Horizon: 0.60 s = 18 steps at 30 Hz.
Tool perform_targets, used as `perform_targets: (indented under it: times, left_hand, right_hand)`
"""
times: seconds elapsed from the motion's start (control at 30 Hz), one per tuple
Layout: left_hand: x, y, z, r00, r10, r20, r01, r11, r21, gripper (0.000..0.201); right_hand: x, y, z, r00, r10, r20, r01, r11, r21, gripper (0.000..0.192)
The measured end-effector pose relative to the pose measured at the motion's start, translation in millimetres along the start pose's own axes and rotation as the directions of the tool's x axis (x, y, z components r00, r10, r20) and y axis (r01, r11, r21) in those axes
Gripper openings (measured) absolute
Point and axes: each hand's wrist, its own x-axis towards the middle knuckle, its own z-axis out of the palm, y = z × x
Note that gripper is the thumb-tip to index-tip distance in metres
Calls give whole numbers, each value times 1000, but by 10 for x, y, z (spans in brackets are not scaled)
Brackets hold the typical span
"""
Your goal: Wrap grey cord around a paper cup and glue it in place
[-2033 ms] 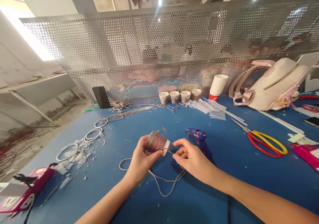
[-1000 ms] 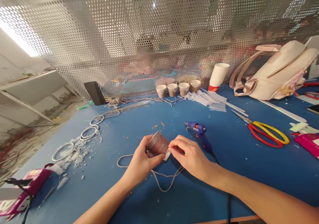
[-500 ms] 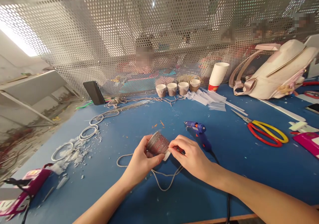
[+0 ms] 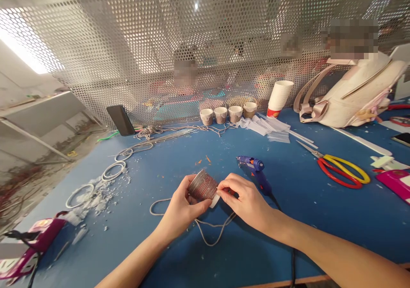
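Note:
A paper cup (image 4: 203,185) wound with grey cord lies tilted in my left hand (image 4: 182,202), whose fingers and thumb wrap round it. Red print shows between the turns of cord, and a white band stays bare at the lower right end. My right hand (image 4: 240,196) pinches the cord against the cup's right side; its fingertips hide the exact spot. Loose cord (image 4: 209,242) trails in a loop on the table below both hands. Just beyond my right hand lies a blue glue gun (image 4: 254,168), its nozzle pointing left.
Scissors (image 4: 339,168) with red and yellow handles lie at right. Small wrapped cups (image 4: 220,115), stacked paper cups (image 4: 280,98) and white strips (image 4: 270,128) stand or lie along the perforated screen (image 4: 144,57). A backpack (image 4: 358,91), phone (image 4: 121,120), white rings (image 4: 80,195) and scraps surround the blue table.
My hands and the cup are almost unchanged. Behind the screen at the upper right, a person's head has shifted and shows larger above the backpack.

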Motion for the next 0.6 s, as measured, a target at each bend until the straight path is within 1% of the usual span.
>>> perform_targets:
  times: [0.37,0.6]
  left_hand:
    - [22,-44,-25,1000,17,21,-18,1000,15,43]
    - [29,-94,-52,998,62,29,-62,998,12,40]
  right_hand:
    - [-14,54,17,1000,-7,4,7,1000,10,12]
    - [-19,51,4,999,44,10,-45,999,18,12]
